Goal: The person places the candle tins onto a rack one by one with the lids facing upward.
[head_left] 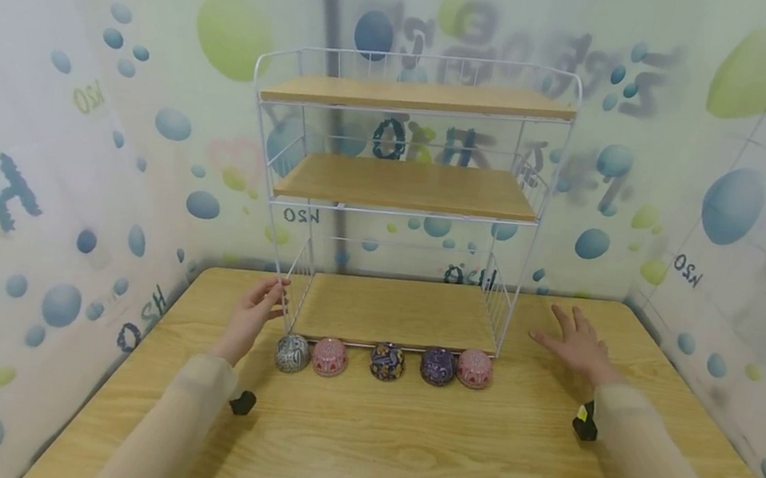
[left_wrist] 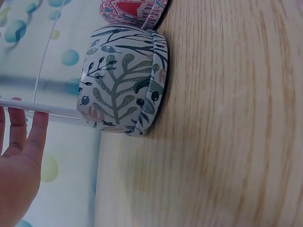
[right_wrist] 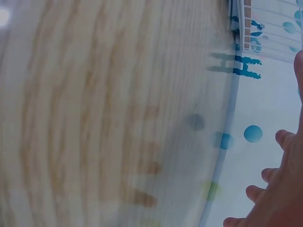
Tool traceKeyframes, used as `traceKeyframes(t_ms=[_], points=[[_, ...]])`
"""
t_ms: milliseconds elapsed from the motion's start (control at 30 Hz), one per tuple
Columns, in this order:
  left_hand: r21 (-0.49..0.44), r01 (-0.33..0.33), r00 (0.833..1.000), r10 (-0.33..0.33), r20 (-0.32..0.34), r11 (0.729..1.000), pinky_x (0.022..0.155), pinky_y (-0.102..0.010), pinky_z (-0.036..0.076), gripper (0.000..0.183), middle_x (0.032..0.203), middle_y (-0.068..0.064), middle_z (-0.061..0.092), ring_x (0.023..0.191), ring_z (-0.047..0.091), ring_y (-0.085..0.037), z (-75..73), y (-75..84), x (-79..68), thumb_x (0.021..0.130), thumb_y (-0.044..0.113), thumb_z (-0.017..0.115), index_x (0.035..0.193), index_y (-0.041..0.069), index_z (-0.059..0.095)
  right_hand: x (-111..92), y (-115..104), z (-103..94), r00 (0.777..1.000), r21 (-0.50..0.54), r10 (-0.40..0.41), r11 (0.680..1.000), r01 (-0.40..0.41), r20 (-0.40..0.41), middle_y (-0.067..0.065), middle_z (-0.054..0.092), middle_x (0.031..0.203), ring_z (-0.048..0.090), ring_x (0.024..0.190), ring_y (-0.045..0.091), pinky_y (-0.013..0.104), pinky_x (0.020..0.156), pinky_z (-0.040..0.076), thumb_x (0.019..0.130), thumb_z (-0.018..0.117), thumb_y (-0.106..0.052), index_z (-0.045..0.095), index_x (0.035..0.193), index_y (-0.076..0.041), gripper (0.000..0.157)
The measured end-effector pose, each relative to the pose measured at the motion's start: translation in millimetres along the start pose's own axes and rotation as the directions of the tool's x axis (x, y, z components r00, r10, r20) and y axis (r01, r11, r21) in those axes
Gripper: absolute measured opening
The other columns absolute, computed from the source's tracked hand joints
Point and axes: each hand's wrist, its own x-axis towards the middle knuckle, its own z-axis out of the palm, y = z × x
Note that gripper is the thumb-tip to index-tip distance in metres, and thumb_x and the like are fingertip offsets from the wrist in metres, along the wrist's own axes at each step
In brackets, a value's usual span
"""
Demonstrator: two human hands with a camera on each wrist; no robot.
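A white wire rack with three wooden shelves (head_left: 408,186) stands on the table. My left hand (head_left: 255,315) is at its lower front left post, with thumb and fingers around the thin white bar (left_wrist: 61,111). Just right of that hand is a rounded white tin (left_wrist: 123,80) with a grey-green leaf pattern. A pink tin (head_left: 329,357), a dark flowered tin (head_left: 387,361), a purple tin (head_left: 438,366) and another pink tin (head_left: 475,368) continue the row along the rack's front edge. To the right of the rack, my right hand (head_left: 576,345) is spread above the table, holding nothing.
The wood-grain table (head_left: 384,449) runs back to the walls. Curtain-like walls (head_left: 721,316) with blue and green dots enclose the back and both sides. Black wrist devices (head_left: 586,421) show at both cuffs.
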Motion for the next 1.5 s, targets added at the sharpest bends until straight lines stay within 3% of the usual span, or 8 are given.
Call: traceKeyframes(t_ms=[67, 233, 400, 567, 833, 1100, 1167, 1500], points=[[-0.001, 0.011, 1.0, -0.011, 0.001, 1.0, 0.092, -0.048, 0.049, 0.039, 0.102, 0.0, 0.055, 0.1, 0.055, -0.025, 1.1, 3.4, -0.7, 0.104, 0.022, 0.047, 0.127, -0.009, 0.05, -0.2, 0.8, 2.0, 1.0, 0.011, -0.012, 1.0, 0.012, -0.01, 0.037, -0.001, 0.152, 0.003, 0.134, 0.061, 0.08, 0.095, 0.009, 0.091, 0.045, -0.068, 0.012, 0.154, -0.004, 0.096], [0.012, 0.027, 1.0, -0.027, -0.003, 1.0, 0.091, -0.045, 0.05, 0.045, 0.105, 0.001, 0.055, 0.102, 0.055, -0.03, 2.2, 0.8, 0.4, 0.103, 0.026, 0.048, 0.128, -0.012, 0.048, -2.2, -1.4, 2.3, 0.996, 0.043, -0.055, 0.997, 0.058, -0.069, 0.039, 0.004, 0.151, 0.008, 0.133, 0.062, 0.078, 0.096, 0.016, 0.091, 0.051, -0.062, 0.015, 0.152, 0.0, 0.094], [0.008, 0.038, 0.999, -0.037, -0.031, 0.999, 0.092, -0.049, 0.049, 0.047, 0.109, -0.003, 0.055, 0.099, 0.055, -0.027, 6.3, -4.5, -2.9, 0.102, 0.031, 0.05, 0.124, -0.011, 0.049, -7.0, -5.4, -0.1, 0.976, 0.167, -0.127, 0.973, 0.157, -0.176, 0.038, 0.013, 0.15, 0.014, 0.133, 0.059, 0.074, 0.1, 0.017, 0.094, 0.059, -0.046, 0.024, 0.149, 0.006, 0.084], [0.006, 0.045, 0.998, -0.045, -0.042, 0.999, 0.09, -0.043, 0.051, 0.044, 0.11, -0.001, 0.056, 0.099, 0.056, -0.026, 9.8, -7.6, -4.7, 0.101, 0.031, 0.051, 0.122, -0.008, 0.052, -14.8, -8.8, 4.8, 0.925, 0.241, -0.195, 0.929, 0.281, -0.326, 0.035, 0.032, 0.144, 0.027, 0.131, 0.054, 0.068, 0.101, 0.023, 0.095, 0.063, -0.027, 0.038, 0.14, 0.009, 0.063], [-0.012, 0.082, 0.994, -0.082, -0.065, 0.997, 0.089, -0.04, 0.051, 0.038, 0.104, 0.002, 0.057, 0.097, 0.057, -0.025, 16.1, -1.1, 2.2, 0.103, 0.024, 0.049, 0.121, -0.009, 0.052, -23.5, -27.1, 6.0, 0.853, 0.308, -0.195, 0.875, 0.375, -0.484, 0.027, 0.05, 0.131, 0.045, 0.118, 0.043, 0.058, 0.092, 0.037, 0.098, 0.057, -0.013, 0.051, 0.132, 0.006, 0.039], [-0.047, 0.094, 0.992, -0.098, -0.074, 0.994, 0.096, -0.057, 0.043, 0.033, 0.098, 0.002, 0.055, 0.102, 0.05, -0.038, 20.2, 22.9, -2.6, 0.104, 0.014, 0.046, 0.122, -0.013, 0.051, -27.1, -47.0, 6.7, 0.704, 0.174, -0.287, 0.845, 0.505, -0.649, 0.021, 0.061, 0.114, 0.055, 0.092, 0.021, 0.022, 0.077, 0.041, 0.084, 0.064, 0.006, 0.063, 0.116, 0.004, 0.032], [-0.05, 0.094, 0.992, -0.098, -0.084, 0.994, 0.096, -0.057, 0.043, 0.034, 0.097, 0.002, 0.055, 0.102, 0.05, -0.039, 20.8, 26.9, -5.2, 0.104, 0.015, 0.046, 0.123, -0.013, 0.051, -27.3, -52.1, 8.4, 0.684, 0.158, -0.315, 0.83, 0.534, -0.658, 0.021, 0.063, 0.109, 0.056, 0.087, 0.019, 0.019, 0.075, 0.041, 0.08, 0.067, 0.008, 0.065, 0.112, 0.005, 0.031], [-0.042, 0.073, 0.988, -0.078, -0.13, 0.996, 0.094, -0.056, 0.045, 0.035, 0.091, 0.004, 0.056, 0.093, 0.056, -0.026, 18.5, 25.5, -9.0, 0.103, 0.014, 0.047, 0.124, -0.014, 0.051, -32.7, -72.5, 17.0, 0.742, 0.174, -0.411, 0.803, 0.57, -0.53, 0.011, 0.068, 0.1, 0.061, 0.081, 0.02, 0.024, 0.074, 0.046, 0.077, 0.077, 0.003, 0.068, 0.107, -0.001, 0.032]])
